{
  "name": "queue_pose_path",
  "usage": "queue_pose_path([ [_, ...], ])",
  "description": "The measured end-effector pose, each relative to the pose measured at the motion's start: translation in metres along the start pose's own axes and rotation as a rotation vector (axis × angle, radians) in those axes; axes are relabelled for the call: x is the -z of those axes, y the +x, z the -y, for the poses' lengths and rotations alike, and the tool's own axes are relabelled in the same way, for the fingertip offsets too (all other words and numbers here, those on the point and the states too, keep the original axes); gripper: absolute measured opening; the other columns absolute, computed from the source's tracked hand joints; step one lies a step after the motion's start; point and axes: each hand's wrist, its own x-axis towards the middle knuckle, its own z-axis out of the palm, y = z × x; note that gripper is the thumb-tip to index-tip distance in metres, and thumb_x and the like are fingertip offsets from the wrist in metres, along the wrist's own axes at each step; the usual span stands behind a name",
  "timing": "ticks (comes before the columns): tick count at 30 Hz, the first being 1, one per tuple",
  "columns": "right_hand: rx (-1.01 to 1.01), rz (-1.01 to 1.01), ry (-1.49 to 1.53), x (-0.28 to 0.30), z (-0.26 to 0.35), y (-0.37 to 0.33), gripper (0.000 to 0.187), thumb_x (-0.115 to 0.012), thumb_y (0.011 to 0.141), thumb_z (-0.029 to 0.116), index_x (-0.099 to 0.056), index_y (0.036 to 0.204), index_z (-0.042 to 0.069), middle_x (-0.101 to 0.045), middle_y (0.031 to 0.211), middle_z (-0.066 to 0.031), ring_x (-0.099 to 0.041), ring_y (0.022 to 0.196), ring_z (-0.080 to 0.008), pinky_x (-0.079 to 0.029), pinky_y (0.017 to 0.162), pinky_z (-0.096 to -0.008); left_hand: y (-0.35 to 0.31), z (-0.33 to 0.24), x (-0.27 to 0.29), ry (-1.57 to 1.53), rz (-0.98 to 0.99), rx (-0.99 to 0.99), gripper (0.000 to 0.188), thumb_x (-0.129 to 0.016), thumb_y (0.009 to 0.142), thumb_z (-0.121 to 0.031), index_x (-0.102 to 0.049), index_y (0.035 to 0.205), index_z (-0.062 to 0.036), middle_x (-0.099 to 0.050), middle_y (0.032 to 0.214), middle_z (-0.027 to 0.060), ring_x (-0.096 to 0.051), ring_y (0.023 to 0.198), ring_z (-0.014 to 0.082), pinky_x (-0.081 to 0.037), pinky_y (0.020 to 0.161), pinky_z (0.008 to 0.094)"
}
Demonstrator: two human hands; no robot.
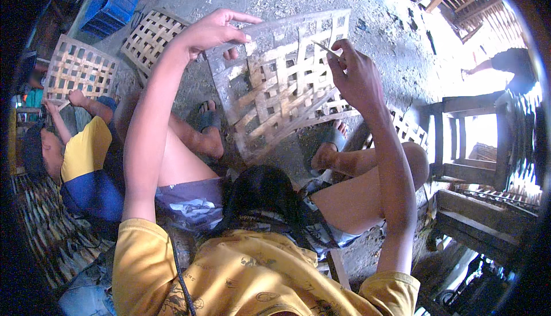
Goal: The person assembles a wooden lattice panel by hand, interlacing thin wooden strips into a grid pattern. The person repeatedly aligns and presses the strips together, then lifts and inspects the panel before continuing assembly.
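Observation:
A woven lattice panel [287, 75] of pale, flat strips, darkened in places and set in a flat border, stands tilted in front of my legs. My left hand [221, 33] grips its upper left corner, thumb and some fingers round the edge, with the forefinger stretched out. At the panel's right side, my right hand [354, 72] pinches a thin strip [324, 46] whose free end points left across the weave. The strip looks like split bamboo or cane. Behind the panel, part of my right hand's fingertips cannot be made out.
To the left a person [86, 149] in a yellow and blue shirt holds another lattice panel [80, 72]. A further panel [152, 37] lies near a blue crate [112, 3]. One more panel [408, 129] is by my right knee. A wooden frame [470, 138] stands at right.

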Motion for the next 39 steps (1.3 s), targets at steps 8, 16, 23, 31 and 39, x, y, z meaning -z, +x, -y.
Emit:
queue_pose_path([
  [8,0.042,0.002,-0.055,-0.004,-0.004,0.001,0.025,-0.065,0.100,0.029,-0.056,0.114,0.010,-0.074,0.088,-0.0214,-0.073,0.079,-0.0444,-0.057,0.070,-0.0545,0.009,-0.017,0.012,0.127,0.023,0.000,0.063,-0.076,0.092,-0.019,-0.056,0.151,-0.0129,-0.073,0.101,0.0066,-0.068,0.062,0.0095,-0.055,0.056,0.0239],
  [16,0.034,-0.022,-0.051,-0.005,-0.009,-0.002,0.025,-0.066,0.099,0.026,-0.058,0.116,0.010,-0.074,0.095,-0.0203,-0.073,0.086,-0.0435,-0.057,0.074,-0.0535,0.029,-0.011,-0.011,0.363,-0.246,-0.684,0.081,-0.081,0.089,-0.022,-0.041,0.160,-0.0185,-0.056,0.149,0.0196,-0.061,0.131,0.0275,-0.050,0.111,0.0405],
  [23,-0.058,0.008,-0.051,0.005,-0.001,-0.002,0.025,-0.066,0.099,0.024,-0.059,0.119,0.011,-0.074,0.097,-0.0199,-0.073,0.088,-0.0414,-0.057,0.077,-0.0521,0.021,-0.040,-0.028,0.455,-0.396,-0.193,0.119,-0.078,0.088,-0.006,0.010,0.166,-0.0231,-0.058,0.143,0.0271,-0.063,0.128,0.0365,-0.053,0.105,0.0495],
  [31,-0.089,-0.027,-0.046,0.009,-0.002,0.003,0.025,-0.065,0.100,0.026,-0.059,0.119,0.011,-0.074,0.097,-0.0203,-0.074,0.084,-0.0395,-0.056,0.075,-0.0509,0.056,-0.001,-0.057,-0.109,-0.403,-0.747,0.072,-0.072,0.091,-0.010,-0.042,0.157,-0.0095,-0.065,0.133,0.0136,-0.062,0.126,0.0228,-0.049,0.109,0.0371],
  [39,-0.141,-0.082,-0.065,0.017,-0.004,0.009,0.032,-0.070,0.098,0.028,-0.061,0.124,0.012,-0.070,0.078,-0.0165,-0.072,0.073,-0.0349,-0.054,0.065,-0.0477,0.045,-0.008,-0.065,0.147,-0.614,-0.555,0.030,-0.061,0.098,-0.018,-0.067,0.122,-0.0021,-0.077,0.097,0.0060,-0.072,0.095,0.0136,-0.056,0.090,0.0317],
])
